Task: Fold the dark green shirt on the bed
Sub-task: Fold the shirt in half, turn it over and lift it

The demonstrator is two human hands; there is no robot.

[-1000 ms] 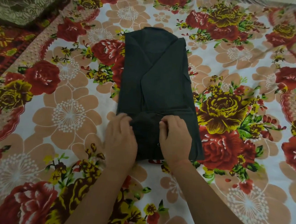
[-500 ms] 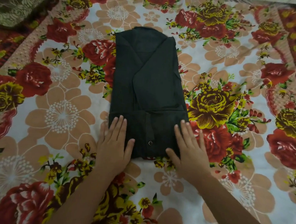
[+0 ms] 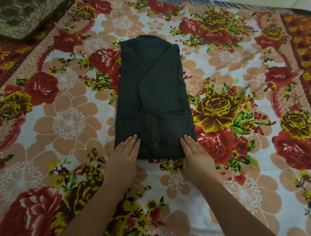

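Bed (image 3: 236,203) fills the frame, covered by a floral sheet (image 3: 70,120) in red, yellow and peach on white; a brown patterned cushion or blanket (image 3: 21,8) sits at upper left.

Dark green shirt (image 3: 152,92) lies at centre frame, long axis running up and down the picture. Sides already turned in to a narrow panel, collar end toward the top, bottom portion doubled up so its edge crosses the panel as a horizontal line just above my hands. One button (image 3: 156,144) shows on the placket near the lower edge.

My left hand (image 3: 126,152) lies flat, palm down, on the lower left corner of the shirt; my right hand (image 3: 196,154) lies flat on the lower right corner. Fingers of both are straight and close together, spread on the cloth, gripping nothing.

Judgement: thin woven cloth, light, limp, no stiffness of its own; layers will slide or spring open if lifted carelessly. Best hold is the thick doubled lower edge, pinched at both corners, thumbs under, then carried upward toward the collar for the last fold. Risk: tucked-in sides slipping out at the right edge.
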